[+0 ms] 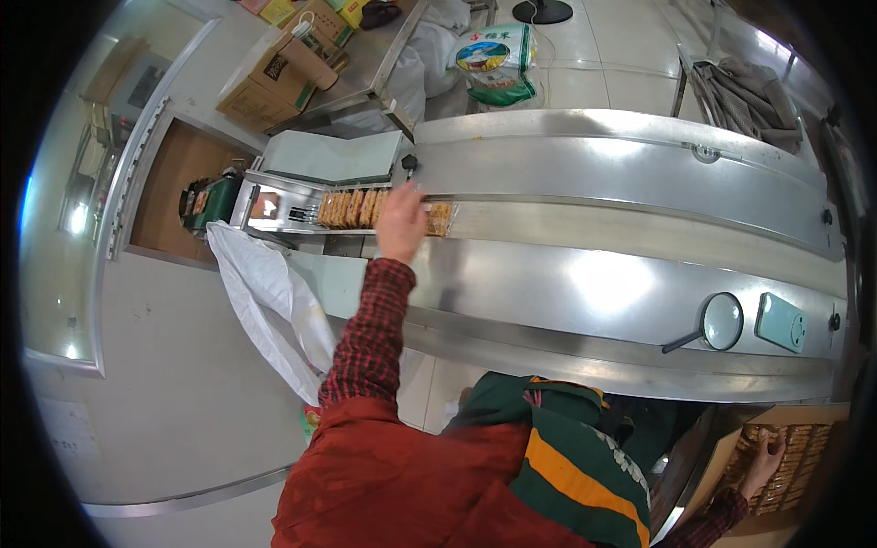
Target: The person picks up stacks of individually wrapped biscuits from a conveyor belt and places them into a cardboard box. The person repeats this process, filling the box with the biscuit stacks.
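Note:
My left hand (401, 222) reaches over a row of wrapped snack packets (351, 209) in the channel of a stainless steel conveyor. Its fingers point away from me and cover part of the row; whether they grip a packet cannot be seen. One packet (440, 218) lies flat just right of that hand. Far to the right, my right hand (767, 455) is inside an open cardboard box (719, 449). Its fingertips, bent, are at the rows of wrapped brown snacks (800, 459) packed there. Whether they pinch one is unclear.
A magnifying glass (722, 322) and a light green phone (781, 322) lie on the near steel ledge. At the channel's left end are a green carton (220, 202) and a white plastic sack (267, 294). Cartons (264, 82) stand on a side table behind; a rice bag (499, 65) is on the floor.

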Demonstrator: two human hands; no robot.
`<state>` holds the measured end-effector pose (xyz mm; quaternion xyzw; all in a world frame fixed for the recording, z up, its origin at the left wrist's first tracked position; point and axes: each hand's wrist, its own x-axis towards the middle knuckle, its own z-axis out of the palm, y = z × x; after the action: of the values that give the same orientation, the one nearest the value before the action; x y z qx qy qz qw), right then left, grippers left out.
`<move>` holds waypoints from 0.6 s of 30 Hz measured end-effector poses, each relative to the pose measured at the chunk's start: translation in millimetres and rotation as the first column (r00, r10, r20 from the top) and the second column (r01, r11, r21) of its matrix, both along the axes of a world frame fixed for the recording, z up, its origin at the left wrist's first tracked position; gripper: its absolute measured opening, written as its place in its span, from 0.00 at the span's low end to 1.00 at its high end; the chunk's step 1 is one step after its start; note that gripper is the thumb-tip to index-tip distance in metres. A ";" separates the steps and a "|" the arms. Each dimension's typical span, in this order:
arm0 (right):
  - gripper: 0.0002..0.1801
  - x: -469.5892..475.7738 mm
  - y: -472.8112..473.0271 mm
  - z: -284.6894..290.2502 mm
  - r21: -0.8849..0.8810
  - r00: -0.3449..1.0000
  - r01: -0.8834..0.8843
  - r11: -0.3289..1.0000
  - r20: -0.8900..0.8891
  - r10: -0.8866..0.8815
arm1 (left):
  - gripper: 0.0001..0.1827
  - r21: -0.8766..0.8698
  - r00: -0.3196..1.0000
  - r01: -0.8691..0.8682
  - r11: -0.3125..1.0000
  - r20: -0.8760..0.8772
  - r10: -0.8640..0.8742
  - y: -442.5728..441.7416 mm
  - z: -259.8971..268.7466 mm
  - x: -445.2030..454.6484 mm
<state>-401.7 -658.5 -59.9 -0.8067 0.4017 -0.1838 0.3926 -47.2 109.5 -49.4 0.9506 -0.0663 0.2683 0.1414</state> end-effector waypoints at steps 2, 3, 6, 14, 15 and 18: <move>0.31 0.1 7.3 0.6 -0.140 0.996 -0.006 0.990 -0.093 -0.007 | 0.15 0.164 0.986 -0.103 0.981 0.143 0.080 52.2 15.3 14.8; 0.30 0.1 10.3 -0.1 -0.229 0.986 -0.030 0.973 -0.169 -0.009 | 0.15 0.231 0.965 -0.182 0.956 0.229 0.128 83.7 21.5 18.5; 0.32 -0.2 10.1 -5.3 -0.299 0.974 -0.083 0.951 -0.226 0.014 | 0.25 0.290 0.812 -0.568 0.770 0.046 0.582 168.0 25.1 24.6; 0.34 -11.5 -52.2 -31.1 -0.107 0.987 -0.105 0.989 -0.136 0.090 | 0.41 -0.047 0.732 -0.560 0.827 -0.494 0.468 205.9 -0.7 41.3; 0.34 -10.0 -55.9 -31.9 -0.050 0.989 -0.092 0.995 -0.123 0.085 | 0.40 -0.054 0.734 -0.554 0.831 -0.502 0.457 201.0 1.0 41.3; 0.35 -2.1 -50.2 -15.5 -0.042 0.958 -0.168 0.985 -0.244 0.153 | 0.39 -0.059 0.721 -0.583 0.811 -0.498 0.482 184.9 16.0 36.8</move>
<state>-403.8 -708.7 -75.4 -0.8647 0.3737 -0.0647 0.3294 -10.3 294.4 -33.4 0.9436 0.2754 0.0699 0.1697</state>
